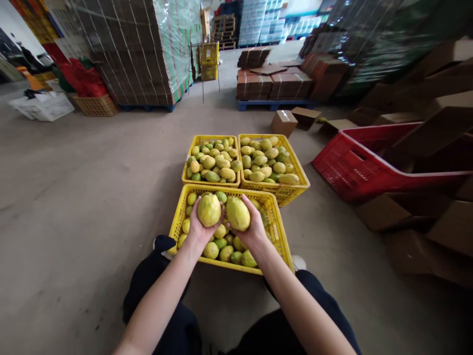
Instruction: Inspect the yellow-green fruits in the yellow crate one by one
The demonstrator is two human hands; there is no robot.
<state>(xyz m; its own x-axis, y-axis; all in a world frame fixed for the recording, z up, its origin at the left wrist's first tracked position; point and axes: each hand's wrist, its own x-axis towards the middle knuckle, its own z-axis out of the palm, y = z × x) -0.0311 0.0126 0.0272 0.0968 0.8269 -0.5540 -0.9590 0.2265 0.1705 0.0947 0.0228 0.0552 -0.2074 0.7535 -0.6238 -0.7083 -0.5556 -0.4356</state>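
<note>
My left hand (201,230) is closed around a yellow-green papaya (209,210), its fingers wrapping the underside. In my right hand (254,229) sits a second, smooth yellow-green papaya (237,214), the thumb along its side. Both fruits are held side by side above the near yellow crate (281,236). Inside that crate lie several more green and yellow papayas (211,250), partly covered by my hands and forearms.
Two more yellow crates, left (184,172) and right (301,172), filled with papayas, stand just beyond. A red crate (340,170) with cardboard boxes (391,209) around it is at right. Farther off are a small carton (284,123), flattened cardboard on a blue pallet (275,105) and wrapped stacks (129,54).
</note>
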